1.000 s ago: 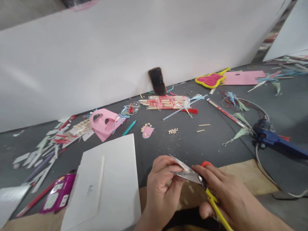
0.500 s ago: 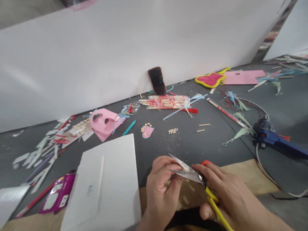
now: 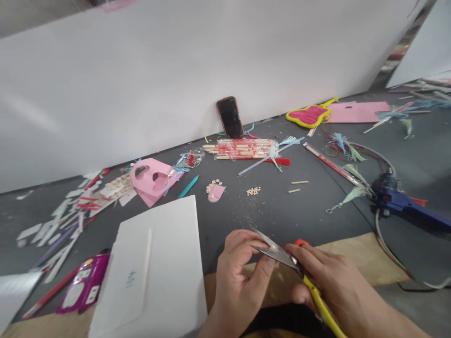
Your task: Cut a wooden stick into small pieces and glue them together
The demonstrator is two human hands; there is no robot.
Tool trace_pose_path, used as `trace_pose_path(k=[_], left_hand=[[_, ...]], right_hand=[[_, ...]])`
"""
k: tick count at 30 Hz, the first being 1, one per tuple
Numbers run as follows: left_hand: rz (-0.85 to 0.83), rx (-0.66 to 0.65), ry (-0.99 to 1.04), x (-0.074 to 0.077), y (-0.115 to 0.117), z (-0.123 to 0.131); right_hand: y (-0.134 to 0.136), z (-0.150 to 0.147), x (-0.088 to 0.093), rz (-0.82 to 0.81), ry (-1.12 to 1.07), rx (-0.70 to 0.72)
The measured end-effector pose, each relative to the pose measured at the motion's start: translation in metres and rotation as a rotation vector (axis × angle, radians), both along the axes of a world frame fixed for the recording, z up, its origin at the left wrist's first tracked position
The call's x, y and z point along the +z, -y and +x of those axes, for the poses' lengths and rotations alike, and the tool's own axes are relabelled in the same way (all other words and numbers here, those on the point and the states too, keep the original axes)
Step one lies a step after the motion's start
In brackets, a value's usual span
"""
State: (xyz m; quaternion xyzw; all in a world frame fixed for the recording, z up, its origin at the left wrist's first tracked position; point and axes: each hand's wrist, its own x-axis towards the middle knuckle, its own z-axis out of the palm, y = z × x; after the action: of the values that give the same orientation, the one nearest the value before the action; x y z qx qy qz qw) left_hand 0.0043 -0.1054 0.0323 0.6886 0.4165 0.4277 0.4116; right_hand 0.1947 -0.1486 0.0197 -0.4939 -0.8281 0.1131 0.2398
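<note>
My right hand point(image 3: 324, 272) grips a pair of scissors point(image 3: 278, 253) with yellow and red handles, the blades slightly apart and pointing left. My left hand point(image 3: 239, 277) is closed in a pinch at the blades, fingertips close to the metal. A tiny pale piece shows between the blades; most of whatever the fingers hold is hidden. Beyond the hands lies a small pile of pale cut bits point(image 3: 253, 191). Two short wooden sticks point(image 3: 299, 182) lie right of the pile, and a small pink cutout point(image 3: 216, 192) with pale bits around it lies left.
A white foam board point(image 3: 169, 263) lies at my left, beside a purple case point(image 3: 84, 284). A phone point(image 3: 230, 117) leans on the white partition behind packaged sticks point(image 3: 243, 149). A blue glue gun point(image 3: 405, 206) with a cable is at right. A pink mask-like cutout point(image 3: 153, 180) stands at left.
The scissor blades have closed a little around the small pale piece. Both hands have shifted slightly to the right. The things on the table stay where they were.
</note>
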Motion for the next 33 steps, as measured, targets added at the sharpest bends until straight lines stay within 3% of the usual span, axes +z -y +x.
trace_pose_path(k=[11,23,33], left_hand=[[0.15,0.009,0.005,-0.001,-0.002,-0.002],[0.026,-0.012,0.079,-0.003,0.001,0.0],[0.003,-0.061,0.17,-0.007,-0.001,-0.004]], right_hand=[[-0.005,-0.003,0.012,0.088,0.024,-0.013],[0.001,-0.001,0.001,0.002,-0.019,0.015],[-0.006,-0.004,0.016,0.078,-0.042,-0.002]])
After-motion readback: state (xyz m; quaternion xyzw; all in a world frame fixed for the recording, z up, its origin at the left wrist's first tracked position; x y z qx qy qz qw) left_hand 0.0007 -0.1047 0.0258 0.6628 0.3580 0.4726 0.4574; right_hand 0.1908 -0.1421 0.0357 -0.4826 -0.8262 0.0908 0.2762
